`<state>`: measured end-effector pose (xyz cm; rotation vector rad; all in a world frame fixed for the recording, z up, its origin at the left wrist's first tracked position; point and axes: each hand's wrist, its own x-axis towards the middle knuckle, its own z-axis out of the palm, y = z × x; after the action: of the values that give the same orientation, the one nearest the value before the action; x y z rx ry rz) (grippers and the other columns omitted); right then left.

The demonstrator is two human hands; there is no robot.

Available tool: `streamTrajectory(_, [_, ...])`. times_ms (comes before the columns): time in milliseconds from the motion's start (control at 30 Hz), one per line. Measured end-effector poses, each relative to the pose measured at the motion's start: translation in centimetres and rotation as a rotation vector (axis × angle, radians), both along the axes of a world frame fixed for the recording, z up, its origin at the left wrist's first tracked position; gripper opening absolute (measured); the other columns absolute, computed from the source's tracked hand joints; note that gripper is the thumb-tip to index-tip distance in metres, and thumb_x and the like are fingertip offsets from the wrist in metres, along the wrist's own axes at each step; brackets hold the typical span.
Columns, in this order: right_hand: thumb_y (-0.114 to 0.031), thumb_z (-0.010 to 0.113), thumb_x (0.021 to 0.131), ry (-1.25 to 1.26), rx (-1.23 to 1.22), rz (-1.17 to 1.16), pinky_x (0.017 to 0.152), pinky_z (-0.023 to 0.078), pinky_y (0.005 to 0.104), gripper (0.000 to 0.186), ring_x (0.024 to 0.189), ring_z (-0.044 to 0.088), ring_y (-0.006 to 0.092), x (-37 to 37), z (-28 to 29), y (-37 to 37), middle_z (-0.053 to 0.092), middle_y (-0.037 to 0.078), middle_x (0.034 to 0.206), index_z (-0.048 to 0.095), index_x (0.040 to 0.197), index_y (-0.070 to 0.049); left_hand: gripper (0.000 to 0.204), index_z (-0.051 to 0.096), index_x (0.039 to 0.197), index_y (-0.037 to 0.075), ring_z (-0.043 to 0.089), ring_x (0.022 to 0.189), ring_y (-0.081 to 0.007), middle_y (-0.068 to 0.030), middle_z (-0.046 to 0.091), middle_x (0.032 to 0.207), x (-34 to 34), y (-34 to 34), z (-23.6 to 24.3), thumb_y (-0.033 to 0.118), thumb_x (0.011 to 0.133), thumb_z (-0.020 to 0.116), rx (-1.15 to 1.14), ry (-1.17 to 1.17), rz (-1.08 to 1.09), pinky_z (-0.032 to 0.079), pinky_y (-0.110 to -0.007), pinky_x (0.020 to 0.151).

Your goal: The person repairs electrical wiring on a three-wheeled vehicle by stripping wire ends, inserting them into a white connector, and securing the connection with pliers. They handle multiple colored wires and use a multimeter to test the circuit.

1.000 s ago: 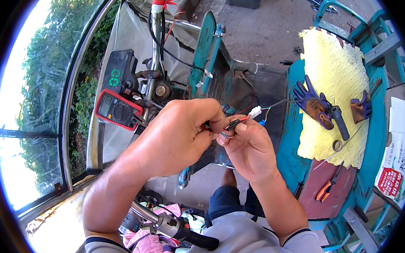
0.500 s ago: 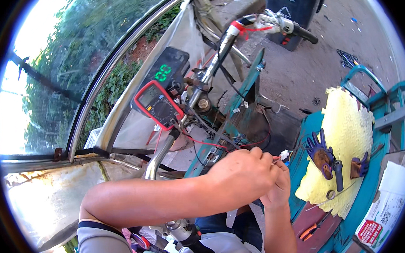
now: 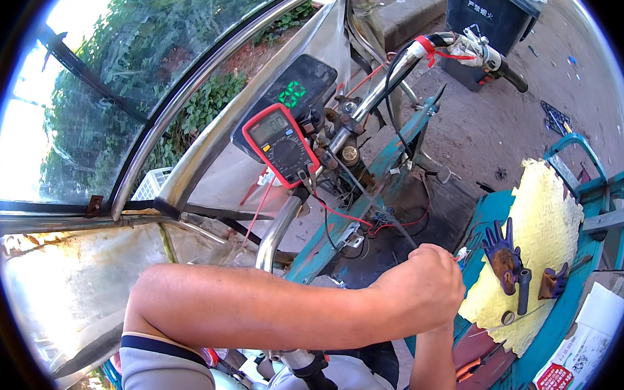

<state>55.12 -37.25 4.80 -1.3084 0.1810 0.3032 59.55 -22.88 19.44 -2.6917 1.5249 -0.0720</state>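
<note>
My left hand (image 3: 422, 287) is closed, its forearm crossing in from the left. A dark cable (image 3: 383, 211) runs straight from the handlebar down to its curled fingers. My right hand (image 3: 437, 335) is behind it, with little more than the wrist showing and its fingers hidden. Just past the knuckles a small white connector (image 3: 460, 254) pokes out. A red-and-grey multimeter (image 3: 281, 145) rests against the handlebar (image 3: 384, 87), below a black display unit (image 3: 308, 78) with lit green digits. Its red lead (image 3: 340, 214) and black lead trail toward the wires on the teal frame.
On the right, a yellow foam mat (image 3: 543, 221) bears a work glove (image 3: 503, 257), a black tube (image 3: 523, 291) and a tape roll (image 3: 508, 317). Orange-handled pliers (image 3: 469, 369) lie below it. A white box (image 3: 582, 344) stands far right, a dark bin (image 3: 488, 27) beyond the handlebar.
My view has shifted, so the multimeter and handlebar sit further right. The left hand now covers the right hand's fingers, which showed before. The dark cable has drawn straight toward the hands.
</note>
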Motion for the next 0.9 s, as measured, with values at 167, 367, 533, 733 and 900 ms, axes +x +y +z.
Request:
streamTrajectory(167, [-0.017, 0.053, 0.093, -0.401, -0.914, 0.079, 0.092, 0.048, 0.0342, 0.018, 0.106, 0.064, 0.02, -0.1, 2.4, 1.8, 0.069, 0.002, 0.112, 0.067, 0.102, -0.011, 0.031, 0.067, 0.097, -0.007, 0.067, 0.075, -0.031, -0.0172, 0.07, 0.082, -0.2, 0.4, 0.5, 0.021, 0.084, 0.065, -0.022, -0.045, 0.048, 0.051, -0.037, 0.065])
streamTrajectory(367, [-0.019, 0.06, 0.088, -0.632, -1.224, 0.016, 0.086, 0.05, 0.0364, 0.017, 0.102, 0.065, 0.024, 0.5, 4.0, 1.9, 0.071, 0.002, 0.109, 0.072, 0.097, -0.011, 0.029, 0.068, 0.096, -0.007, 0.065, 0.072, -0.0301, -0.0152, 0.069, 0.079, 0.2, 0.0, 1.0, 0.02, 0.085, 0.065, -0.082, -0.038, 0.05, 0.048, -0.037, 0.061])
streamTrajectory(533, [-0.019, 0.06, 0.088, -0.524, -1.09, -0.012, 0.085, 0.05, 0.0367, 0.016, 0.1, 0.065, 0.0246, 0.9, 7.8, 4.0, 0.071, 0.003, 0.106, 0.071, 0.095, -0.01, 0.029, 0.07, 0.098, -0.006, 0.064, 0.071, -0.0299, -0.0139, 0.067, 0.079, 0.3, 0.0, 0.7, 0.02, 0.086, 0.064, -0.059, 0.03, 0.024, 0.044, -0.038, 0.058])
streamTrajectory(733, [-0.019, 0.06, 0.089, -0.512, -0.98, -0.119, 0.085, 0.051, 0.0351, 0.016, 0.1, 0.066, 0.0245, 0.9, 6.6, 3.2, 0.071, 0.004, 0.107, 0.071, 0.095, -0.009, 0.031, 0.071, 0.102, -0.007, 0.067, 0.078, -0.0336, -0.0182, 0.07, 0.088, 0.6, 0.1, 1.7, 0.019, 0.087, 0.064, -0.029, -0.101, -0.013, 0.047, -0.039, 0.06])
streamTrajectory(900, [-0.019, 0.06, 0.088, -0.437, -0.884, -0.139, 0.087, 0.051, 0.0349, 0.018, 0.102, 0.066, 0.024, 0.5, 6.0, 3.8, 0.072, 0.005, 0.107, 0.072, 0.096, -0.008, 0.032, 0.071, 0.103, -0.008, 0.069, 0.082, -0.036, -0.0202, 0.07, 0.089, -0.1, -0.1, 1.1, 0.02, 0.088, 0.064, 0.023, -0.019, 0.052, 0.05, -0.04, 0.06])
